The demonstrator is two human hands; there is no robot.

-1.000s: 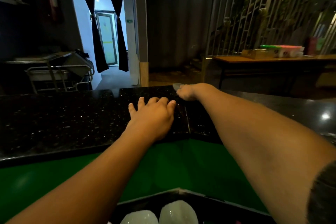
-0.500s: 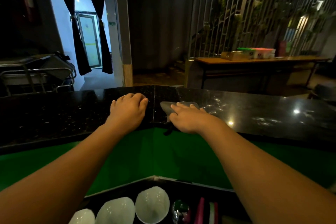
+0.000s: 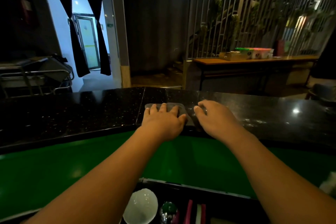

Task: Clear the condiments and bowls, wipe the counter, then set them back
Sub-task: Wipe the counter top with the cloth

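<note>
Black speckled desk (image 3: 72, 114), dim room behind. Bowl (image 3: 140, 205) and condiments (image 3: 169, 210) sit low in tray (image 3: 200, 188), off the desk, likely so wiping runs unobstructed. Left hand (image 3: 161, 123) flat, fingers spread, pressing grey cloth (image 3: 173, 106) onto desk. Right hand (image 3: 216, 120) just beside, fingers loosely curled; cannot tell if it grips cloth edge

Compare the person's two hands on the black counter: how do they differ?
The left hand lies flat with fingers spread; the right hand has its fingers curled. The left hand presses on the grey cloth; the right hand sits beside it, and whether it touches the cloth is unclear. Both rest on the counter near its front edge.
</note>
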